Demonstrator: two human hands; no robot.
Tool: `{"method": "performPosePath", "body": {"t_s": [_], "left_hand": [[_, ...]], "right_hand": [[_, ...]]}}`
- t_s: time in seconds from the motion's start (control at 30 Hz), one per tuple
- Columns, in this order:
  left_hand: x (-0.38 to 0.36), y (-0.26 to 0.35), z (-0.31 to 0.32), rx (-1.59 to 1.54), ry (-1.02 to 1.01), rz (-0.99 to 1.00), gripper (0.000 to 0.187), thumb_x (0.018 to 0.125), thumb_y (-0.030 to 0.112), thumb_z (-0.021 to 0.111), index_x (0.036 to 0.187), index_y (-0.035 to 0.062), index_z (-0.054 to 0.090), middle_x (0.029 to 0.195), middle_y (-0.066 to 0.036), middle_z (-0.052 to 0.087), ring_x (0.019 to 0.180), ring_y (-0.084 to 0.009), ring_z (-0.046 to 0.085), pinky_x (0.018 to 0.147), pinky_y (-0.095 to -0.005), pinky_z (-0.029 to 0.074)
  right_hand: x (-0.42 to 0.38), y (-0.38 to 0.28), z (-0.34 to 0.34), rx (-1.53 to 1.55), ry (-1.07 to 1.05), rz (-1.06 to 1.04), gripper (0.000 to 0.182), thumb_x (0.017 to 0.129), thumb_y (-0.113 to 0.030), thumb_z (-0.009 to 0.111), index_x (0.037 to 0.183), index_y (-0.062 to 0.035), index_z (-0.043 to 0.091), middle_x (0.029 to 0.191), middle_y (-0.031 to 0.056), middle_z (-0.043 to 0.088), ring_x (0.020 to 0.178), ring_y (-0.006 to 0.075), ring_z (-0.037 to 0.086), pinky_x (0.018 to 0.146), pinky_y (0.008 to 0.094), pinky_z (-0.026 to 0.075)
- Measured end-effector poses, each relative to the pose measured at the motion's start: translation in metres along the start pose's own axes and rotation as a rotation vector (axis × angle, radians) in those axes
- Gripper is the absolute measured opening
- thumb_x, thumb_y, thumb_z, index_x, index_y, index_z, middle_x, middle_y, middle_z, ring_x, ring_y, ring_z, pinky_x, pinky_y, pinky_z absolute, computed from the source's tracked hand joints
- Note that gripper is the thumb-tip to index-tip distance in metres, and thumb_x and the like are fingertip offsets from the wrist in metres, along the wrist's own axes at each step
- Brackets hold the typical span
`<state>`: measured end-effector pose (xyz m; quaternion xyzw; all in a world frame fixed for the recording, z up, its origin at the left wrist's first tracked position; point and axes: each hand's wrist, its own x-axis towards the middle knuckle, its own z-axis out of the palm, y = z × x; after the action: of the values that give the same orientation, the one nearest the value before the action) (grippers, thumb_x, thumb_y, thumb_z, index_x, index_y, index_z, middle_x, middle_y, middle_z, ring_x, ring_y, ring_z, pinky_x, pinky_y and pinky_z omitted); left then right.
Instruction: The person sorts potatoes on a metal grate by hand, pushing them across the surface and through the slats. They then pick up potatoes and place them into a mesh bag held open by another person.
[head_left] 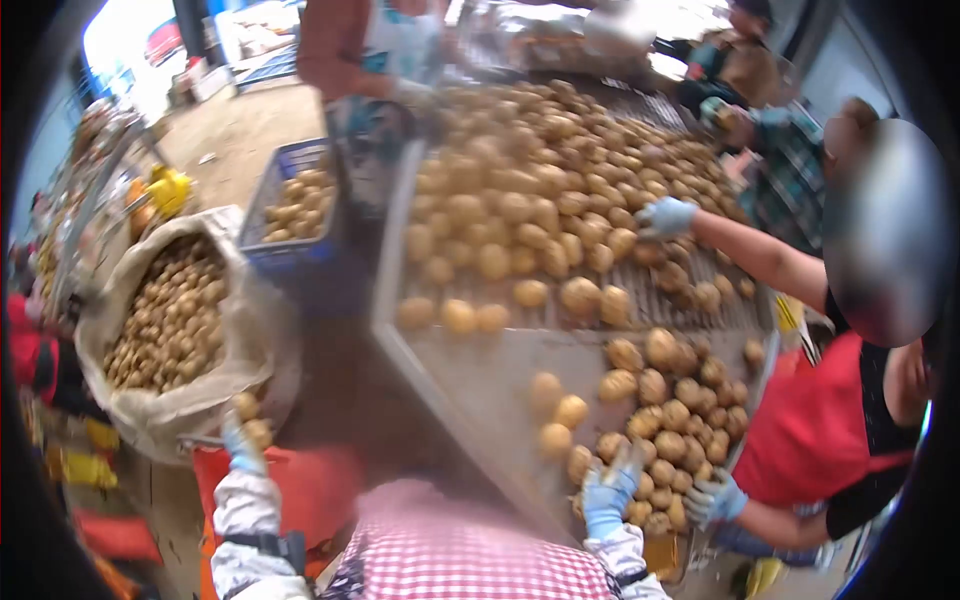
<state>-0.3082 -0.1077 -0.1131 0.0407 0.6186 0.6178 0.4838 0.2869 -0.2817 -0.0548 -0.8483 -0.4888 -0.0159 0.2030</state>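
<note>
My left hand (240,442), in a light blue glove, is stretched out to the left, its fingers closed round two potatoes (258,433) beside the rim of a large burlap sack (160,415). Many small potatoes (170,320) fill that sack. On the lower end of the metal sorting table (450,380), my right hand (610,492), gloved too, lies with fingers spread against a heap of potatoes (675,415). It touches the potatoes at the heap's near left edge. A few loose ones (570,410) are slightly blurred left of the heap.
A co-worker in a red apron (800,430) stands at the right, one gloved hand (668,216) among potatoes on the slatted part, the other (715,498) at the heap. Another person (365,60) stands behind. A blue crate (285,250) holds potatoes. An orange-red bag (290,490) lies below my left arm.
</note>
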Motion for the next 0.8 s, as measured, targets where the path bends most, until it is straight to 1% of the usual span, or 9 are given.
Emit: {"method": "performPosePath", "body": {"t_s": [0.07,0.1,0.13,0.2,0.23,0.4,0.47,0.53,0.8], "left_hand": [[0.090,-0.004,-0.122,0.462,0.131,0.780,0.044,0.095,0.039,0.061,0.121,0.0050,0.057,0.108,-0.012,0.063,0.088,-0.0206,0.063,0.077,-0.0329,0.055],[0.070,0.009,-0.146,0.902,0.291,0.795,0.057,0.094,0.042,0.062,0.133,0.0026,0.050,0.125,-0.017,0.059,0.116,-0.0302,0.055,0.101,-0.0415,0.045],[0.073,0.016,-0.179,1.590,0.544,0.825,0.067,0.092,0.048,0.062,0.139,0.0038,0.046,0.133,-0.021,0.054,0.119,-0.0361,0.054,0.101,-0.0462,0.044],[0.031,0.005,-0.150,1.812,0.883,0.593,0.079,0.087,0.057,0.062,0.145,0.0077,0.040,0.148,-0.020,0.039,0.130,-0.0375,0.045,0.107,-0.0478,0.040],[0.073,-0.016,-0.171,1.814,0.935,0.973,0.076,0.091,0.050,0.060,0.149,0.0087,0.034,0.150,-0.020,0.036,0.135,-0.0391,0.039,0.110,-0.0471,0.035],[0.037,-0.090,0.038,1.493,0.192,1.525,0.070,0.093,0.037,0.059,0.150,0.0072,0.031,0.153,-0.022,0.031,0.139,-0.0404,0.032,0.115,-0.0474,0.028],[-0.138,-0.081,0.173,1.436,-0.391,1.472,0.068,0.088,0.020,0.060,0.149,0.0031,0.033,0.153,-0.024,0.029,0.142,-0.0405,0.026,0.118,-0.0482,0.020],[-0.247,-0.114,0.261,1.439,-1.116,1.309,0.079,0.079,0.030,0.068,0.148,0.0087,0.037,0.154,-0.024,0.027,0.145,-0.0396,0.021,0.119,-0.0506,0.015],[-0.307,-0.204,0.325,1.626,-1.720,1.613,0.086,0.078,0.057,0.063,0.147,0.0121,0.039,0.154,-0.023,0.027,0.142,-0.0484,0.019,0.114,-0.0615,0.013]], "right_hand": [[-0.003,-0.002,-0.008,0.117,-0.021,0.006,0.069,0.087,-0.029,0.065,0.141,0.0037,0.038,0.150,0.0301,0.029,0.138,0.0496,0.028,0.115,0.0544,0.024],[-0.005,-0.005,-0.011,0.145,-0.009,0.017,0.073,0.083,-0.022,0.069,0.145,-0.0016,0.036,0.150,0.0294,0.028,0.138,0.0477,0.029,0.115,0.0517,0.026],[-0.005,-0.010,-0.019,0.118,0.041,-0.004,0.065,0.086,-0.030,0.067,0.137,0.0035,0.044,0.144,0.0305,0.037,0.133,0.0491,0.035,0.112,0.0542,0.028],[-0.006,-0.015,-0.047,0.225,0.120,-0.048,0.058,0.087,-0.025,0.066,0.136,-0.0013,0.047,0.137,0.0260,0.046,0.127,0.0455,0.042,0.106,0.0534,0.035],[-0.009,-0.008,-0.059,0.181,0.136,-0.084,0.057,0.085,-0.024,0.067,0.136,-0.0037,0.049,0.139,0.0240,0.045,0.128,0.0430,0.044,0.105,0.0529,0.036],[-0.045,0.036,-0.087,0.271,0.192,0.112,0.049,0.085,-0.020,0.065,0.130,-0.0036,0.055,0.136,0.0218,0.051,0.125,0.0402,0.049,0.103,0.0499,0.040],[-0.059,0.048,-0.092,0.238,0.282,0.113,0.045,0.084,-0.017,0.065,0.127,-0.0026,0.058,0.132,0.0217,0.054,0.122,0.0404,0.052,0.100,0.0492,0.043],[-0.074,0.062,-0.086,0.168,0.427,0.087,0.042,0.083,-0.014,0.066,0.123,-0.0012,0.059,0.128,0.0220,0.057,0.118,0.0406,0.055,0.097,0.0486,0.046],[-0.130,0.066,-0.112,0.144,0.483,0.319,0.048,0.077,-0.010,0.066,0.122,0.0012,0.057,0.124,0.0255,0.058,0.116,0.0441,0.054,0.101,0.0495,0.044]]}}
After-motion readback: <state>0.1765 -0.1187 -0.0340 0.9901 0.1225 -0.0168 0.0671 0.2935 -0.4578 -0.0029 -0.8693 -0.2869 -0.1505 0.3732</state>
